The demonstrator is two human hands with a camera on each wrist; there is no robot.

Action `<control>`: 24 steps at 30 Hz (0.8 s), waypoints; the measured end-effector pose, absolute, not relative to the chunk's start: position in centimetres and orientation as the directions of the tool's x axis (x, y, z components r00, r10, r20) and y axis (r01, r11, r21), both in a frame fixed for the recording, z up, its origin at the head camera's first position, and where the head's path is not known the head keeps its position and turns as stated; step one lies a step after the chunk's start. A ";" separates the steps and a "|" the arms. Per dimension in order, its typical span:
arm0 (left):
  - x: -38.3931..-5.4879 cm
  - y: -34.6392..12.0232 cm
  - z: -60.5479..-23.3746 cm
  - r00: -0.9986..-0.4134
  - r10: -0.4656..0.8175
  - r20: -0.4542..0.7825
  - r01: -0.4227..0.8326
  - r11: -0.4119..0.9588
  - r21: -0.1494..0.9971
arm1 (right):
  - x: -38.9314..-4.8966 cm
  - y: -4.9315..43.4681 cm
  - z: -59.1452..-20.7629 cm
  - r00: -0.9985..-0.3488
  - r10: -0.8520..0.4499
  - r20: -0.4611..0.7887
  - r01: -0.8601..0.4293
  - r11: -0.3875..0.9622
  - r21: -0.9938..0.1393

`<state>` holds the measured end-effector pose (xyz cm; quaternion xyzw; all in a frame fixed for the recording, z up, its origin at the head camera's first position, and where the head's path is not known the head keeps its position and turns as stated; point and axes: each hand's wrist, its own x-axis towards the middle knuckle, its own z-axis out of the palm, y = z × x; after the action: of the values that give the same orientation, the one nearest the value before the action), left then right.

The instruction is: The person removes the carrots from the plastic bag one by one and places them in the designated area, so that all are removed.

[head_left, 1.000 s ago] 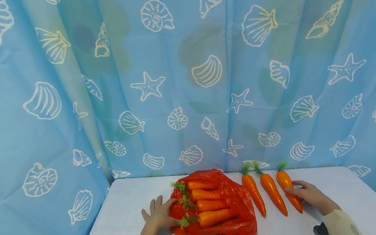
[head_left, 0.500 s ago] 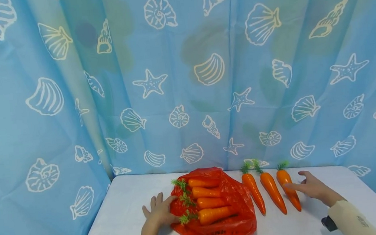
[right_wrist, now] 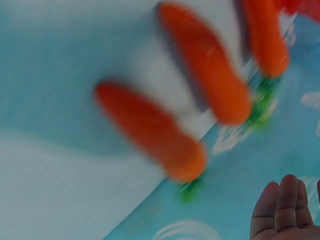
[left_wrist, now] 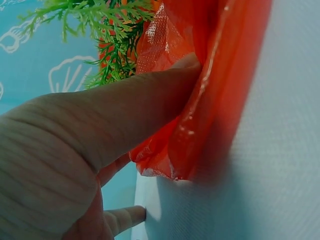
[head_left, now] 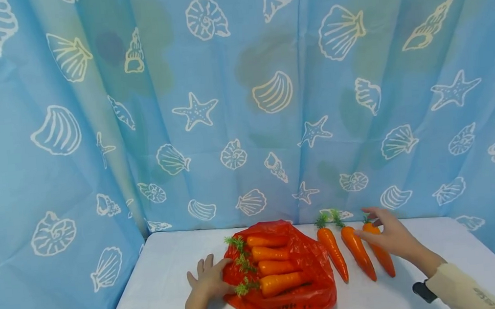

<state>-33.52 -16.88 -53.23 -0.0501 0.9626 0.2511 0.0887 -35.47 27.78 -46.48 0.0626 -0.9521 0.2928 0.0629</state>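
A red plastic bag point(head_left: 320, 271) lies with its mouth facing left and several orange carrots point(head_left: 281, 283) inside, their green leafy tops at the opening. At that mouth is my left hand point(head_left: 208, 279), fingers spread; in the left wrist view its straight thumb point(left_wrist: 135, 105) is tucked inside the bag's edge. Three loose carrots lie right of the bag: a left one point(head_left: 333, 255), a middle one point(head_left: 358, 253) and a right one point(head_left: 383, 260). Above the middle and right carrots hovers my right hand point(head_left: 391, 236), fingers apart and holding nothing, partly covering the right one.
Everything lies on a white-covered table point(head_left: 152, 280). A blue curtain point(head_left: 245, 125) with white shell and starfish prints hangs right behind its back edge and along the left. Small black wrist mounts point(head_left: 424, 292) sit at the cuffs.
My right hand has come off the rightmost carrot, lifted, and moved left and toward the back over the carrots. The left hand and the bag stay in place.
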 end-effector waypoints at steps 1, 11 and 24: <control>-33.6 -16.9 -53.2 -0.980 -0.051 -0.190 -0.138 0.868 0.477 | -35.4 27.1 -46.3 -0.981 -0.099 0.170 -0.178 0.813 -0.554; -33.6 -17.0 -53.5 -0.980 -0.058 -0.190 -0.143 0.870 0.472 | -33.2 21.4 -45.3 -0.935 -0.245 0.256 -0.351 0.736 -0.579; -33.4 -16.9 -53.3 -0.981 -0.059 -0.187 -0.143 0.866 0.479 | -33.2 17.4 -44.7 -0.930 -0.323 0.177 -0.358 0.684 -0.636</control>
<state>-33.43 -16.91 -53.28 -0.0523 0.9624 0.2533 0.0833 -33.17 17.42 -44.72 0.1858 -0.9172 0.3517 0.0252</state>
